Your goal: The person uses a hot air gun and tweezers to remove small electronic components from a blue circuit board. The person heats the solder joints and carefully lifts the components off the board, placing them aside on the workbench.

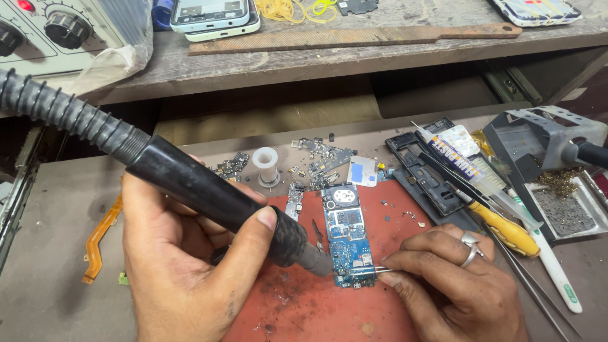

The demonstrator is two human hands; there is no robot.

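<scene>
— Crowded at the right edge: black phone frame (425, 174), yellow-handled screwdriver (506, 232), soldering stand (544, 136). Open room only at the left of the surface (44, 266), past the orange flex strip (101, 237).

— And the hands?

— Left hand (183, 266) wrapped tight round the black hot-air handle (209, 193), nozzle tip down at the blue circuit board (347, 244). Right hand (453, 278) pinched shut on tweezers (373, 271), tips touching the board's lower edge.

— Board's spot?

— Flat on the red mat (304, 304), mid-surface, between both hands.
</scene>
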